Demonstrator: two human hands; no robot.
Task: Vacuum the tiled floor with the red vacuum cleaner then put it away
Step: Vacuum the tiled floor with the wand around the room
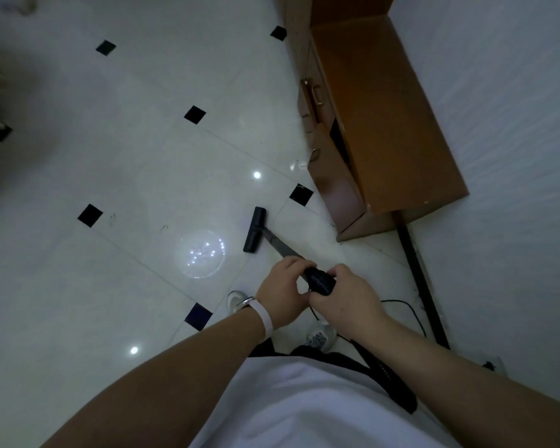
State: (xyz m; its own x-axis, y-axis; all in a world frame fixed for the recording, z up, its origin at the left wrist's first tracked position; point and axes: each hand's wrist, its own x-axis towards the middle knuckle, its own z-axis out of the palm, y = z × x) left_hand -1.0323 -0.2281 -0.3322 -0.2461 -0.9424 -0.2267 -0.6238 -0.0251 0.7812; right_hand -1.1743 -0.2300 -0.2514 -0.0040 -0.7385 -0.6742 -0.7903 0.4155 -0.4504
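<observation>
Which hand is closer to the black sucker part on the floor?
Left. The left hand grips the tube leading down to the floor head. The right hand holds the black ribbed grip farther back, toward the body.

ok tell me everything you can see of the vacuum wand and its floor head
The vacuum wand is a slim dark grey tube, slanting down from the hands to a black, narrow bar-shaped floor head joined to it as a T. The head lies flat on the white tiled floor, apart from the wooden cabinet. The wand's upper end is a black ribbed section; the left hand grips just below it, the right hand grips it. The red body is out of view.
</observation>
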